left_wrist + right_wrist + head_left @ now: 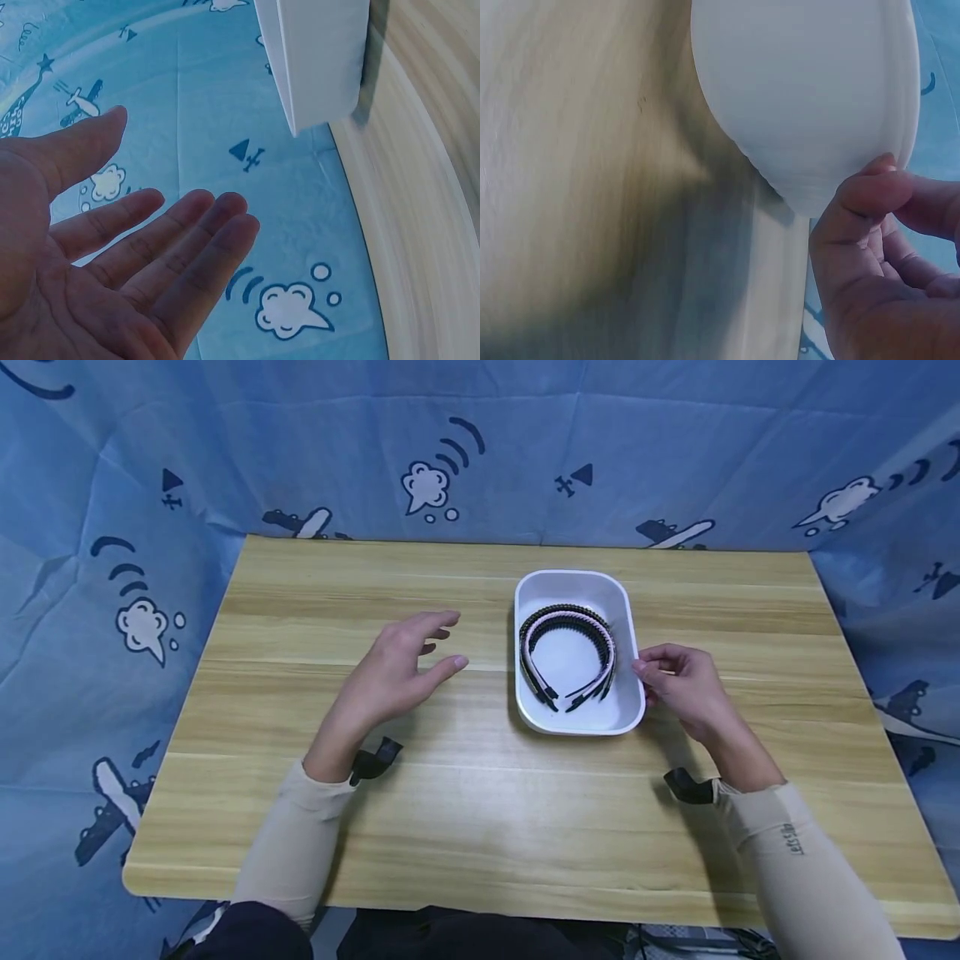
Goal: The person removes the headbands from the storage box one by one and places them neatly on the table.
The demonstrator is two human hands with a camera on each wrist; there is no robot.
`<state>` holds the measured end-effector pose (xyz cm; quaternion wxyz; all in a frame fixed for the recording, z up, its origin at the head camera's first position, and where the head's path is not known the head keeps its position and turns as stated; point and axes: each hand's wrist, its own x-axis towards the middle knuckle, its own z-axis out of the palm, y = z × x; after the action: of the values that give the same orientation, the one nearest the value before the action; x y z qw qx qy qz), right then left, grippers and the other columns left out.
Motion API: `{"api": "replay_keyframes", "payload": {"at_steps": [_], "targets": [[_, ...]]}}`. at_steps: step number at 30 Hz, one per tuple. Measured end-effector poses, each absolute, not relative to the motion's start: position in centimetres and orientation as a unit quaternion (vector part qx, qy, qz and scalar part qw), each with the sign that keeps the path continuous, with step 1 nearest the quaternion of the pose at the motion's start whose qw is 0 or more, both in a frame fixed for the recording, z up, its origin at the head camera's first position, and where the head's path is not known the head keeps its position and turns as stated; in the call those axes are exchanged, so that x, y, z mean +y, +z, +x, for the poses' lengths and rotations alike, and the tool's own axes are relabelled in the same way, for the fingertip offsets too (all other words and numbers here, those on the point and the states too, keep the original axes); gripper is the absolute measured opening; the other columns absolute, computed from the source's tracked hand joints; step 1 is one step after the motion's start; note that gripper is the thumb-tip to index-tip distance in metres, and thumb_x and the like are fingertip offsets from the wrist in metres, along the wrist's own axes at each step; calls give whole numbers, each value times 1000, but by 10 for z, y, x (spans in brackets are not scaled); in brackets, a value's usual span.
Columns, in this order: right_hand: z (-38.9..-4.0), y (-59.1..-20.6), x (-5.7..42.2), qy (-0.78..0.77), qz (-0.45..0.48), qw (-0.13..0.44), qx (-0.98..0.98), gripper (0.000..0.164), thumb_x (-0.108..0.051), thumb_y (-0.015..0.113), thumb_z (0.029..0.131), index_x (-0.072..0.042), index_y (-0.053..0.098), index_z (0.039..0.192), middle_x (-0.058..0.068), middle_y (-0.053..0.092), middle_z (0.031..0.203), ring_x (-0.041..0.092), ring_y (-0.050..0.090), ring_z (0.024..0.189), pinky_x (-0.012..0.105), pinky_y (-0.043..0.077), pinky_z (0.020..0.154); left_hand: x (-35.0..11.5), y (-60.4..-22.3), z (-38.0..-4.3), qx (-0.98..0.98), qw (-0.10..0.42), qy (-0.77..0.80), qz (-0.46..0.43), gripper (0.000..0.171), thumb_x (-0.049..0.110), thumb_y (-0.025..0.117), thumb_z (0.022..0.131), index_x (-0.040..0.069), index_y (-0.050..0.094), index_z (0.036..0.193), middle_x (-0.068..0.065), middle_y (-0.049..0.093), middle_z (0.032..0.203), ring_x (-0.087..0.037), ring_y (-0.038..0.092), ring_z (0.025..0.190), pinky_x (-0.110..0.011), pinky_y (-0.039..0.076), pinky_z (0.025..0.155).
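Note:
A white plastic tray stands on the table, right of its middle. Inside it several headbands lie nested together, black ones and a pale pink one, their ends toward the front. My right hand pinches the tray's right rim between thumb and curled fingers; the right wrist view shows the tray wall above the thumb and forefinger. My left hand hovers left of the tray, apart from it, fingers extended and thumb spread. In the left wrist view that palm holds nothing, and the tray's side rises beyond the fingertips.
The wooden table reaches back to a blue printed curtain, which also hangs at both sides. Black wrist mounts stick out from the sleeves. Dark cables show below the front edge at the right.

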<state>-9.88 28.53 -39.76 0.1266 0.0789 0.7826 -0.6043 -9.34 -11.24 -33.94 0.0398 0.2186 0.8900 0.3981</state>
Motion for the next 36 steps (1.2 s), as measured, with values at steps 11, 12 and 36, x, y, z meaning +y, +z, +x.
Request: {"api": "replay_keyframes", "payload": {"at_steps": [11, 12, 36], "targets": [[-90, -397, 273, -641, 89, 142, 749, 6, -2, 66, 101, 0, 61, 106, -7, 70, 77, 6, 64, 60, 21, 58, 54, -95, -342, -98, 886, 68, 403, 218, 53, 24, 71, 102, 2, 57, 149, -16, 61, 151, -31, 66, 131, -44, 57, 109], [-89, -397, 272, -639, 88, 145, 750, 7, -2, 65, 102, 0, 61, 107, -7, 70, 77, 6, 64, 60, 22, 58, 55, -93, -342, -99, 885, 69, 404, 219, 53, 24, 71, 102, 2, 56, 149, -16, 61, 151, -31, 66, 131, -44, 57, 109], [-75, -398, 251, -611, 60, 141, 777, 22, -1, 63, 102, 14, 56, 117, -8, 68, 79, 7, 61, 60, 24, 56, 55, -54, -345, -117, 874, 98, 399, 259, 45, 25, 68, 104, 3, 61, 143, -16, 66, 144, -33, 69, 125, -42, 57, 107]]}}
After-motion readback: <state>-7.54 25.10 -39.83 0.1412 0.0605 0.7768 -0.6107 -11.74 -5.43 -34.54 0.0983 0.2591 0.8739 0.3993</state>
